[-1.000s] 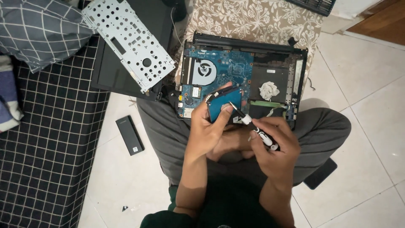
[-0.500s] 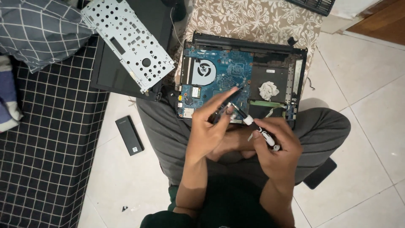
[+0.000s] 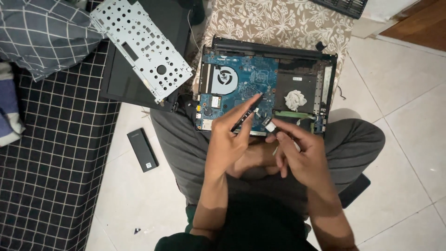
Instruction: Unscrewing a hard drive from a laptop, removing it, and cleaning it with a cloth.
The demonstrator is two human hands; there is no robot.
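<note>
The person sits on the tiled floor (image 3: 409, 139) with an opened laptop base (image 3: 269, 88) resting across the lap, its blue circuit board (image 3: 241, 83) and round fan (image 3: 227, 76) exposed in the upper middle of the frame.

The main change is in the left hand (image 3: 227, 144). A second ago it held a flat blue piece tilted up over the lower part of the board; half a second ago that piece had dropped nearly out of sight. Now no blue piece shows in the hand. Instead the fingers pinch a thin dark strip (image 3: 246, 111) that runs diagonally up toward the middle of the board, with the index finger stretched along it. Whether the strip is the same part seen edge-on or a cable cannot be told.

The right hand (image 3: 302, 158) has shifted slightly up and left. It is closed around a slim tool, mostly hidden in the fist, whose small pale tip (image 3: 269, 124) now sits just beside the lower end of the strip, close to the board's lower edge. Earlier the tool lay more openly across the fingers.

Judging from this, the work has narrowed to one spot at the board's lower edge, with both hands meeting there.

Around them nothing has moved: a perforated metal plate (image 3: 144, 51) lies over a black panel (image 3: 121, 79) at the upper left, a crumpled white wad (image 3: 295, 99) sits in the right bay, and a small black block (image 3: 143, 150) lies on the floor at left.
</note>
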